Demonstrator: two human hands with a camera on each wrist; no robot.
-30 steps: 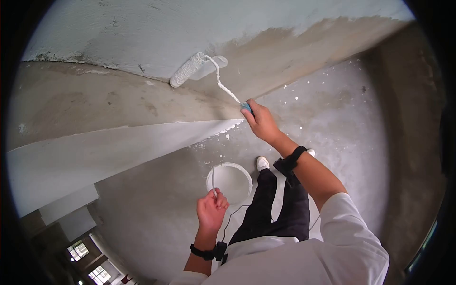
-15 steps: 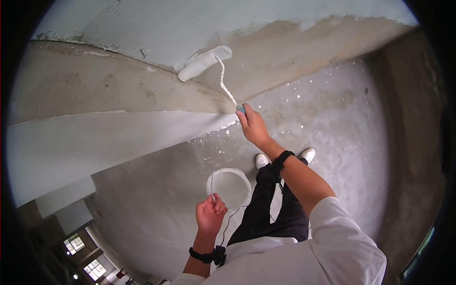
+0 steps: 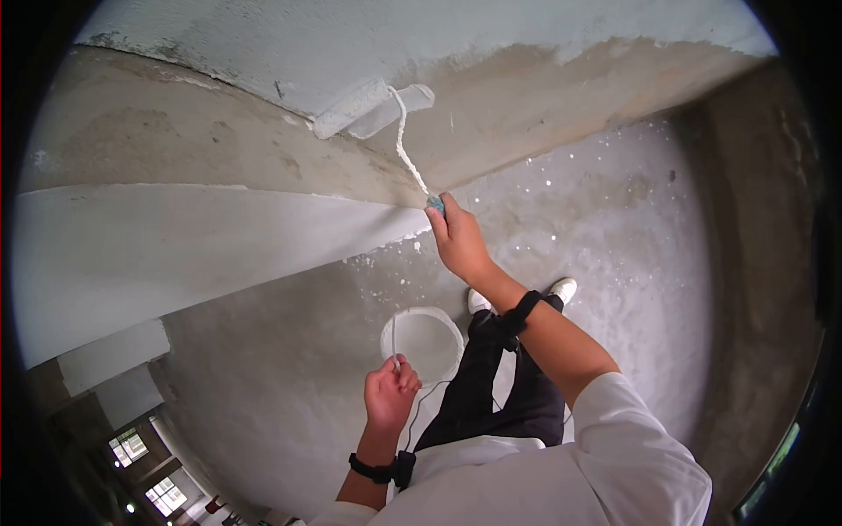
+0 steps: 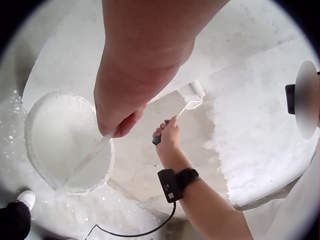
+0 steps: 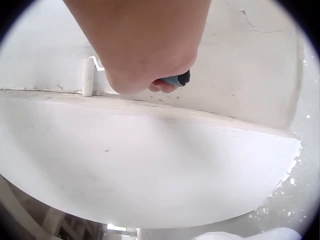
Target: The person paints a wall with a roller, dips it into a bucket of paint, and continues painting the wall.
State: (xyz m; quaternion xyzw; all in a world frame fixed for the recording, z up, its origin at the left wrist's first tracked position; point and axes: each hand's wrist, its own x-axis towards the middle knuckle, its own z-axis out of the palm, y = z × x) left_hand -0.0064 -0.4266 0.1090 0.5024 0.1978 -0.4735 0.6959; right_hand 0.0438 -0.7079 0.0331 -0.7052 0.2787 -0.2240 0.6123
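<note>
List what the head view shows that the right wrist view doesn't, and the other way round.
Only the head view: the bucket, the left hand pinching a thin stick over it, and the white shoes below dark trousers.

Only the right wrist view: the dark rear end of the handle, jutting from the curled fingers.

Both: the right hand, the white paint roller against the wall, and white spatters on the grey floor.
</note>
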